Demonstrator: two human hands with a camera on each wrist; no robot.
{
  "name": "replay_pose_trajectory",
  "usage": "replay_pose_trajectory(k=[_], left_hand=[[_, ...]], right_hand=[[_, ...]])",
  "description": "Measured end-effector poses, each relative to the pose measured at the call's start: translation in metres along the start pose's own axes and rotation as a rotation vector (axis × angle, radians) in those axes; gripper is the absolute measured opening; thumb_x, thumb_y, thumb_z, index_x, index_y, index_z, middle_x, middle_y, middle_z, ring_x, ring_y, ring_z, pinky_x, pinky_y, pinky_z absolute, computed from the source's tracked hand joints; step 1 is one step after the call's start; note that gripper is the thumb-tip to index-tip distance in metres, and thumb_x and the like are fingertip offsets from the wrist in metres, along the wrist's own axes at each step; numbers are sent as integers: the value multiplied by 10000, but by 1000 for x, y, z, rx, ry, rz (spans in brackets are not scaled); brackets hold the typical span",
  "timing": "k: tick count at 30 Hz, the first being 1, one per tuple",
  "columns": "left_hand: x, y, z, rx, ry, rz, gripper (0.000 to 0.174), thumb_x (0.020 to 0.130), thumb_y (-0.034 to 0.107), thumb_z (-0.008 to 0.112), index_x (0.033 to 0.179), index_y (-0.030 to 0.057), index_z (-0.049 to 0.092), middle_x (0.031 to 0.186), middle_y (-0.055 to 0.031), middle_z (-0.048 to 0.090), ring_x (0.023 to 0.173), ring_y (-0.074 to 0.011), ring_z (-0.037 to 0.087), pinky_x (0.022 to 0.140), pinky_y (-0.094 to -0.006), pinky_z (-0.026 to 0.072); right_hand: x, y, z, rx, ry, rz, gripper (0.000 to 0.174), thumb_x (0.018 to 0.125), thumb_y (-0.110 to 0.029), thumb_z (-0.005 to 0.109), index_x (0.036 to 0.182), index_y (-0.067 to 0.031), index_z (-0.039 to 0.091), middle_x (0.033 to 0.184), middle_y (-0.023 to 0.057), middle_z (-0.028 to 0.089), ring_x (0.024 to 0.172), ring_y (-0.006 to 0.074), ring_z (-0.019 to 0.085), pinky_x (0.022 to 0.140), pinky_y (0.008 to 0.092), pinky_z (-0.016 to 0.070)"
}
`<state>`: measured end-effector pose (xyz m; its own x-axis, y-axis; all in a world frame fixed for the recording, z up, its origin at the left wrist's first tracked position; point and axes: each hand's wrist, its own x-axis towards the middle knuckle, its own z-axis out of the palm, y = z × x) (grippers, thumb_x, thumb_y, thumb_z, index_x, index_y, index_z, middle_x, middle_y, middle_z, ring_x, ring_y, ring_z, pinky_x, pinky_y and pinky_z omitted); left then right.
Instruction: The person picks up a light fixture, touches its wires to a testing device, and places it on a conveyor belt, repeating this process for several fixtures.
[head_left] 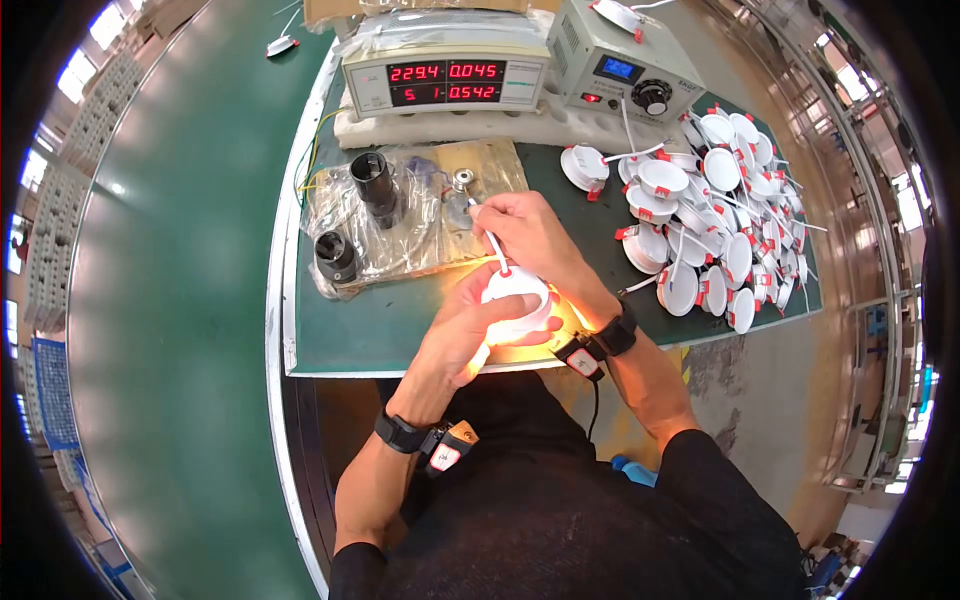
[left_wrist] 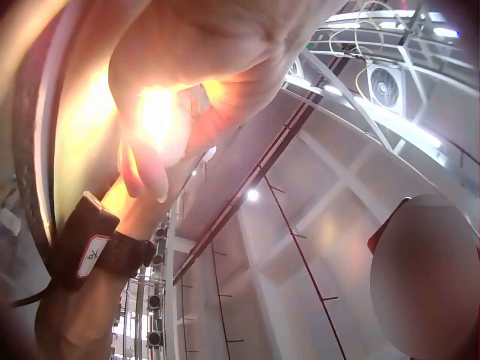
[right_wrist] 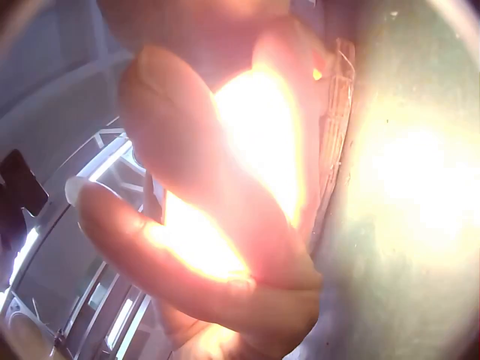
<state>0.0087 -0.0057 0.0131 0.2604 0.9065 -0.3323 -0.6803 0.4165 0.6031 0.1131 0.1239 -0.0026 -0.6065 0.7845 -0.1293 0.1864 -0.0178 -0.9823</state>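
A round white LED downlight (head_left: 517, 305), lit and facing down, rests in my left hand (head_left: 462, 330). The left thumb lies across its white back and the fingers curl round its rim. In the right wrist view, fingers (right_wrist: 202, 150) wrap the glaring lamp (right_wrist: 262, 135). My right hand (head_left: 540, 238) pinches the downlight's white cable (head_left: 496, 248) near its end, beside a metal post (head_left: 463, 180) on the plastic-wrapped test board (head_left: 425, 215). The cable's tip is partly hidden by the fingers. In the left wrist view, the lamp's glow (left_wrist: 159, 116) shows below the left hand (left_wrist: 217, 45).
Two black sockets (head_left: 373, 185) stand on the board's left part. Behind it, a power meter (head_left: 445, 82) shows red digits, beside a grey power supply (head_left: 625, 68). Many white downlights (head_left: 720, 168) with red clips are heaped on the right of the green table (head_left: 350, 345).
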Motion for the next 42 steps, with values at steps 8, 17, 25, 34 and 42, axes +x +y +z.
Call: replay_pose_trajectory(k=[8, 17, 25, 34, 42], left_hand=[[2, -8, -2, 32, 35, 37, 373, 940, 88, 682, 1276, -4, 548, 1167, -178, 684, 1007, -375, 726, 840, -395, 635], [-3, -4, 4, -35, 11, 45, 424, 934, 54, 677, 1320, -2, 513, 1202, -176, 669, 1035, -373, 719, 851, -396, 633], [5, -9, 2, 17, 35, 41, 402, 922, 31, 674, 1290, -16, 520, 1147, -176, 688, 987, -351, 733, 838, -388, 640], [2, -2, 6, -26, 56, -14, 368, 920, 36, 672, 1258, -3, 533, 1133, -168, 689, 952, -344, 743, 781, -362, 648], [5, -5, 4, -24, 51, -2, 358, 912, 3, 633, 1255, -12, 531, 1148, -183, 675, 948, -365, 740, 754, -354, 657]], right_hand=[[-1, -4, 0, -31, -6, 26, 349, 1000, -244, 590, 778, 17, 656, 604, 3, 570, 527, 60, 469, 497, 266, 370], [-1, -3, 0, -34, 1, 53, 358, 1004, -258, 596, 782, 17, 652, 609, 2, 571, 528, 57, 469, 499, 263, 370], [-3, -7, -1, -51, 3, 43, 362, 983, -249, 566, 759, 26, 640, 607, 11, 560, 538, 84, 492, 506, 294, 410], [-3, -7, 0, -11, 1, 47, 359, 995, -260, 601, 778, 21, 654, 617, 1, 572, 543, 58, 468, 506, 267, 367], [-2, -7, 0, -41, 5, 61, 331, 968, -228, 566, 765, 25, 635, 617, 22, 571, 524, 92, 515, 492, 293, 420]])
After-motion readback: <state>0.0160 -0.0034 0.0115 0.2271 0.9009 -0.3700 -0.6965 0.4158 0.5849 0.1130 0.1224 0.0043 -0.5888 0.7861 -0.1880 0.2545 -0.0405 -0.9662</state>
